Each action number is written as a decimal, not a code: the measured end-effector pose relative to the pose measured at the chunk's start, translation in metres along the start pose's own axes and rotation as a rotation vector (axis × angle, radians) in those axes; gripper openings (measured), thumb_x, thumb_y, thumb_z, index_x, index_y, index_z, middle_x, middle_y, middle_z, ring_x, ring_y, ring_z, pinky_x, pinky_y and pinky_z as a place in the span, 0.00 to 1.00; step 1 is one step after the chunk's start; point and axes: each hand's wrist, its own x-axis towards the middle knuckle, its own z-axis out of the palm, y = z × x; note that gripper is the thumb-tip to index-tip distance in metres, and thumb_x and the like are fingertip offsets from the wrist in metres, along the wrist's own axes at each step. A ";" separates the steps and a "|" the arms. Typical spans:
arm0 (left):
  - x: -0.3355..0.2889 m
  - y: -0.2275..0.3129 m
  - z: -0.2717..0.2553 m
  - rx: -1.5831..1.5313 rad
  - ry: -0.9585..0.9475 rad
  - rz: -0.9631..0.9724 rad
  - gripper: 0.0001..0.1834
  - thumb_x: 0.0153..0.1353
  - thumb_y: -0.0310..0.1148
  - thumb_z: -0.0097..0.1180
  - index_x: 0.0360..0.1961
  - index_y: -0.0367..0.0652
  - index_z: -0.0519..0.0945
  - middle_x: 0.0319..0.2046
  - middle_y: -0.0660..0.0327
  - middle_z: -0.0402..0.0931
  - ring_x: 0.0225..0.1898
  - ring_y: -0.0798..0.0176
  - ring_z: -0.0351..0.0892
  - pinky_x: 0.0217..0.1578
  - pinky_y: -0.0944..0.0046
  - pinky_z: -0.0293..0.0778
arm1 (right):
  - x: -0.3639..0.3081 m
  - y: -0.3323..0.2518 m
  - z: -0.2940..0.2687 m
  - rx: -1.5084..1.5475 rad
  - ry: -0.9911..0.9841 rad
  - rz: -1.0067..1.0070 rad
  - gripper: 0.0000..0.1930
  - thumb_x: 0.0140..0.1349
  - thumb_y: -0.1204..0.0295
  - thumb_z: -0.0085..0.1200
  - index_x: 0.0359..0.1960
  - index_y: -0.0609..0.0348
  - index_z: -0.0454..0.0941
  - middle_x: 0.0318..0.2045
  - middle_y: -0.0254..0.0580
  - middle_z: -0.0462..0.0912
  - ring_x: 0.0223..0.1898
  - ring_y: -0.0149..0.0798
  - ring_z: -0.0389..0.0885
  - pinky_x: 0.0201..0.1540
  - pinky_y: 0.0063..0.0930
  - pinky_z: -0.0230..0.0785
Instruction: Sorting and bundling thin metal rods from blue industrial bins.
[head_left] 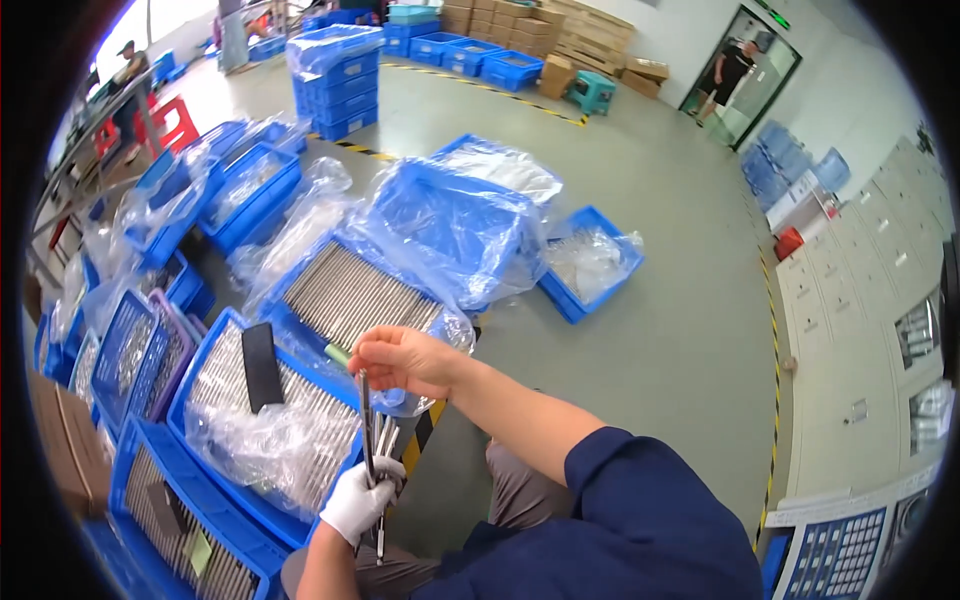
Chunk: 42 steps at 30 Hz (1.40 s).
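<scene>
My left hand (362, 497), in a white glove, is closed around several thin metal rods (384, 436). One darker rod (366, 420) stands nearly upright out of that grip. My right hand (405, 360) is bare, its fingers curled together at the top end of the dark rod. A small green strip (337, 354) shows beside the right fingertips. Whether those fingers pinch the strip or the rod I cannot tell. Left of my hands, a blue tray (182, 412) holds rows of metal rods, with clear plastic film (265, 448) and a black flat block (262, 366) on top.
Beyond my right hand, a plastic-lined blue tray holds more rods (350, 295). Another blue bin (590, 265) sits on the floor. More rods fill a tray (150, 490) at lower left. Stacked blue crates (338, 95) stand farther back. Pale cabinets (850, 300) line the right; a person (730, 75) is at the doorway.
</scene>
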 end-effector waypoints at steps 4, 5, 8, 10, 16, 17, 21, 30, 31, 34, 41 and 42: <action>0.007 0.007 0.007 0.067 -0.009 -0.006 0.11 0.46 0.17 0.42 0.30 0.38 0.74 0.21 0.64 0.71 0.22 0.72 0.69 0.25 0.73 0.67 | -0.014 -0.012 -0.002 -0.160 -0.138 0.000 0.07 0.52 0.69 0.52 0.30 0.56 0.70 0.27 0.34 0.76 0.29 0.26 0.74 0.31 0.18 0.67; 0.008 0.008 0.006 0.071 -0.011 -0.010 0.11 0.46 0.17 0.42 0.30 0.38 0.74 0.21 0.64 0.71 0.22 0.72 0.69 0.25 0.73 0.67 | -0.015 -0.014 -0.001 -0.194 -0.117 -0.013 0.07 0.52 0.70 0.53 0.30 0.56 0.71 0.26 0.34 0.76 0.29 0.25 0.73 0.30 0.17 0.67; 0.006 0.004 0.001 0.106 0.030 0.032 0.12 0.45 0.17 0.42 0.30 0.38 0.74 0.22 0.64 0.71 0.22 0.72 0.69 0.25 0.73 0.67 | -0.016 -0.018 0.001 -0.351 -0.060 -0.033 0.07 0.51 0.72 0.52 0.31 0.59 0.72 0.30 0.36 0.77 0.32 0.27 0.74 0.32 0.17 0.67; 0.006 0.009 0.003 0.112 0.034 0.012 0.12 0.45 0.17 0.42 0.30 0.38 0.74 0.22 0.64 0.71 0.22 0.72 0.69 0.25 0.73 0.67 | -0.020 -0.019 -0.002 -0.419 -0.101 -0.055 0.08 0.50 0.72 0.54 0.31 0.59 0.72 0.29 0.36 0.77 0.32 0.26 0.74 0.32 0.17 0.66; 0.001 0.005 0.001 0.125 0.069 -0.038 0.11 0.45 0.18 0.42 0.30 0.38 0.74 0.23 0.63 0.72 0.24 0.71 0.70 0.27 0.72 0.67 | -0.017 -0.003 0.004 -0.427 0.002 -0.056 0.10 0.48 0.72 0.55 0.33 0.60 0.71 0.29 0.36 0.77 0.31 0.26 0.74 0.30 0.17 0.66; 0.000 0.000 0.000 0.153 0.083 -0.016 0.11 0.45 0.18 0.43 0.30 0.39 0.74 0.23 0.64 0.72 0.24 0.71 0.70 0.28 0.72 0.67 | -0.017 -0.001 0.006 -0.409 0.033 -0.018 0.11 0.48 0.71 0.56 0.33 0.60 0.71 0.29 0.35 0.77 0.31 0.26 0.74 0.30 0.17 0.66; 0.004 -0.008 -0.003 0.217 0.085 0.113 0.10 0.47 0.20 0.45 0.30 0.42 0.75 0.21 0.62 0.72 0.25 0.69 0.71 0.29 0.70 0.68 | -0.013 0.009 0.005 -0.340 0.093 -0.060 0.11 0.47 0.68 0.57 0.31 0.57 0.71 0.28 0.34 0.76 0.29 0.26 0.72 0.28 0.19 0.65; 0.001 0.012 -0.010 0.366 0.095 0.149 0.08 0.48 0.24 0.45 0.30 0.43 0.74 0.25 0.54 0.72 0.28 0.56 0.73 0.31 0.64 0.68 | -0.019 -0.010 0.006 -0.328 0.046 0.053 0.07 0.50 0.77 0.53 0.31 0.57 0.70 0.33 0.40 0.76 0.35 0.30 0.74 0.33 0.20 0.68; 0.000 0.011 -0.010 0.396 0.094 0.163 0.08 0.48 0.24 0.45 0.30 0.43 0.74 0.25 0.54 0.73 0.29 0.55 0.73 0.32 0.64 0.68 | -0.017 -0.010 0.005 -0.353 0.034 0.027 0.07 0.50 0.77 0.53 0.31 0.57 0.70 0.33 0.40 0.77 0.35 0.29 0.74 0.33 0.20 0.68; -0.002 0.004 -0.008 0.380 0.122 0.162 0.08 0.48 0.24 0.44 0.29 0.43 0.74 0.25 0.53 0.73 0.29 0.54 0.73 0.32 0.63 0.68 | -0.017 -0.009 0.007 -0.432 0.064 0.041 0.07 0.50 0.77 0.53 0.31 0.57 0.70 0.32 0.40 0.77 0.34 0.29 0.75 0.33 0.19 0.67; -0.008 0.006 -0.008 0.475 0.168 0.196 0.07 0.47 0.24 0.45 0.29 0.43 0.74 0.24 0.53 0.72 0.29 0.55 0.73 0.32 0.63 0.68 | -0.026 -0.010 0.002 -0.337 -0.062 0.075 0.09 0.48 0.80 0.54 0.32 0.59 0.70 0.33 0.44 0.77 0.32 0.28 0.75 0.34 0.19 0.68; -0.009 0.007 -0.008 0.483 0.166 0.189 0.07 0.47 0.24 0.45 0.29 0.43 0.74 0.24 0.53 0.72 0.29 0.55 0.73 0.32 0.63 0.68 | -0.027 -0.008 0.004 -0.280 -0.084 0.065 0.09 0.47 0.80 0.54 0.32 0.60 0.70 0.33 0.44 0.77 0.32 0.28 0.75 0.34 0.19 0.68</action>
